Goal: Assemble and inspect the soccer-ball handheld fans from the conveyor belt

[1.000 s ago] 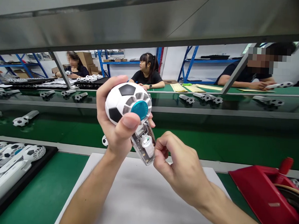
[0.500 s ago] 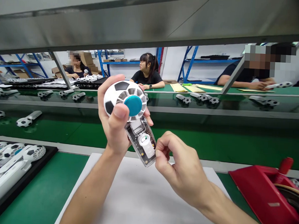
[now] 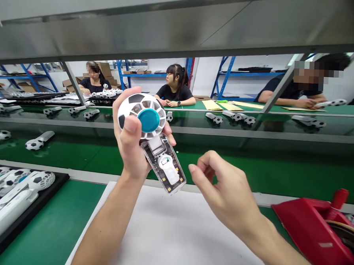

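Note:
My left hand (image 3: 129,142) is wrapped round the ball-shaped head of a handheld fan (image 3: 160,155), thumb across its front. The head is patterned like a football and has a teal round centre (image 3: 148,120). Below it, a transparent handle slants down to the right, showing a circuit board and a white inner piece (image 3: 169,171). To the right of the handle, and apart from it, is my right hand (image 3: 221,186), fingers curled and thumb close to the index finger. Whatever it may pinch is hidden. A white sheet (image 3: 172,231) lies beneath both hands.
At left, a black tray (image 3: 47,193) holds several football fans. More fans (image 3: 35,144) lie along the green conveyor (image 3: 252,164). A red tape dispenser (image 3: 305,222) stands at right. A metal shelf (image 3: 158,28) hangs overhead. Several co-workers sit across the line.
My right hand has come away from the handle's edge and moved slightly right. My left hand and the fan have shifted a little left.

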A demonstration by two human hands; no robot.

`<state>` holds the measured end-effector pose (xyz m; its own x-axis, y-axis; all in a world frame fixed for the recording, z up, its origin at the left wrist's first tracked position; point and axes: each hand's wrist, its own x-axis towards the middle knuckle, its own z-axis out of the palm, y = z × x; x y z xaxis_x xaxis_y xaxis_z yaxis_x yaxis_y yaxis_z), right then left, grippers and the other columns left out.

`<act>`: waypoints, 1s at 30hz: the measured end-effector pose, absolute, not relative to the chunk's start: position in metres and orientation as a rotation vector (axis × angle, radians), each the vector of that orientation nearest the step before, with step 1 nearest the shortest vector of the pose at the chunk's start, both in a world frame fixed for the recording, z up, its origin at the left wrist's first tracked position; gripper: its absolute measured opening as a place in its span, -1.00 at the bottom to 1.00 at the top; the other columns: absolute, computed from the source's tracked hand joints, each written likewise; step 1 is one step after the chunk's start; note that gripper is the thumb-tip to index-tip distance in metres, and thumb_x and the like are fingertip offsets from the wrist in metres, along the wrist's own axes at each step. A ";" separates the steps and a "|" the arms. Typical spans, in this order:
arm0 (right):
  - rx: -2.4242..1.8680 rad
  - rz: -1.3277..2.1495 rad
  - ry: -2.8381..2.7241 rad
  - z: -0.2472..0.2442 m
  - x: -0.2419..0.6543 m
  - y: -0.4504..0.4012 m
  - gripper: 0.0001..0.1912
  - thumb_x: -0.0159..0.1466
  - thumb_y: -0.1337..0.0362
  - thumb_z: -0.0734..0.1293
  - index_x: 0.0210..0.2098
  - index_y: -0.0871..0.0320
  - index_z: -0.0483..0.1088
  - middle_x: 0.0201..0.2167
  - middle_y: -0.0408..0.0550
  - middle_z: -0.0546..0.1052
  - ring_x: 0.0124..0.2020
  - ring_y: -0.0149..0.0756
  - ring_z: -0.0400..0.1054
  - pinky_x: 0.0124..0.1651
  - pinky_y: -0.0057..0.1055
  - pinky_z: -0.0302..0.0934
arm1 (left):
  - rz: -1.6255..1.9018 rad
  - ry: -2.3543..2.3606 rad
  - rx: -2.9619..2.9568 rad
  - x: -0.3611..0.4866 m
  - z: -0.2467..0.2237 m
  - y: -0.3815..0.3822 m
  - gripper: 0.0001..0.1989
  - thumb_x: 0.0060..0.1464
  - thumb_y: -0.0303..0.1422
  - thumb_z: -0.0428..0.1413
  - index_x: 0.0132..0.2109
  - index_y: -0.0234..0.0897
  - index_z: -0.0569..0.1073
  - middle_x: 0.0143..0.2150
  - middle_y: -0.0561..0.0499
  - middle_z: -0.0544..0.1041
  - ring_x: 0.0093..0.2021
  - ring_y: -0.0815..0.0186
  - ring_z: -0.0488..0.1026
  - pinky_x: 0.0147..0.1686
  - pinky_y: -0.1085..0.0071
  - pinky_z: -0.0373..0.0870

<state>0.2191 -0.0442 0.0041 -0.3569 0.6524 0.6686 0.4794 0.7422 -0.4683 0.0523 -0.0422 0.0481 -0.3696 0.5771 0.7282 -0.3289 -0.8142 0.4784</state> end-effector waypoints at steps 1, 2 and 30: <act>-0.869 0.236 -2.023 0.004 0.220 -0.043 -0.81 0.36 0.31 0.25 -0.40 0.09 0.20 -0.56 -0.23 0.37 -0.58 -0.43 0.21 -0.55 -0.47 0.10 | 2.199 0.357 1.321 0.052 0.048 -0.043 -0.64 0.15 -0.01 0.20 0.03 0.02 0.45 -0.21 0.06 0.57 -0.50 0.31 0.48 -0.63 0.41 0.45; -0.870 0.242 -2.022 0.004 0.221 -0.043 -0.86 0.35 0.34 0.26 -0.36 0.09 0.23 -0.52 -0.22 0.41 -0.56 -0.43 0.26 -0.55 -0.48 0.12 | 2.203 0.371 1.327 0.052 0.048 -0.043 -0.65 0.15 -0.01 0.20 0.02 0.02 0.45 -0.21 0.05 0.57 -0.50 0.31 0.48 -0.63 0.41 0.45; -0.734 0.412 -2.004 0.007 0.212 -0.056 -0.88 0.32 0.44 0.34 -0.31 0.13 0.47 -0.38 -0.19 0.54 -0.43 -0.45 0.39 -0.40 -0.53 0.27 | 2.547 0.130 1.779 0.056 0.046 -0.025 -0.53 0.04 -0.07 0.32 0.02 -0.17 0.45 -0.12 -0.01 0.44 -0.51 0.36 0.50 -0.73 0.41 0.49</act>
